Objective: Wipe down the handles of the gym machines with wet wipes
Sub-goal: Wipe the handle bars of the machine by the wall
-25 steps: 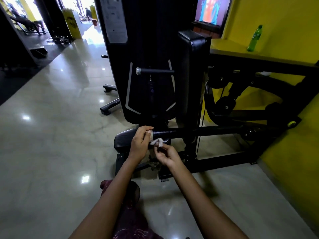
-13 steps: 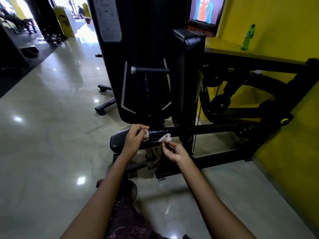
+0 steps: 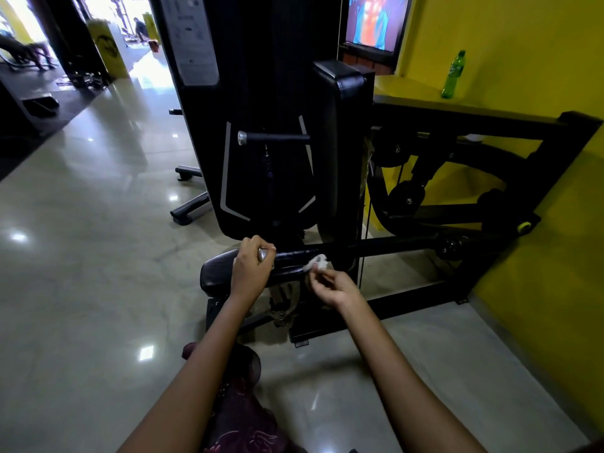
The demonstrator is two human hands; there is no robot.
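Observation:
A black gym machine handle (image 3: 294, 256) runs horizontally low in front of me, with a silver end cap at its left tip. My left hand (image 3: 251, 268) grips that left end, fingers curled over the cap. My right hand (image 3: 330, 287) pinches a crumpled white wet wipe (image 3: 318, 261) and holds it against the handle's underside, a little right of my left hand. A second black handle (image 3: 274, 137) with a silver cap sticks out higher up on the machine.
The black machine tower (image 3: 261, 93) and upright back pad (image 3: 340, 142) stand right behind the handle. A padded seat (image 3: 215, 273) sits below it. Yellow wall (image 3: 539, 223) on the right, green bottle (image 3: 452, 75) on a ledge. Glossy floor (image 3: 81, 256) spreads left.
My right hand has slid the wipe to the right along the handle, away from my left hand. My left hand has kept its grip on the handle's end.

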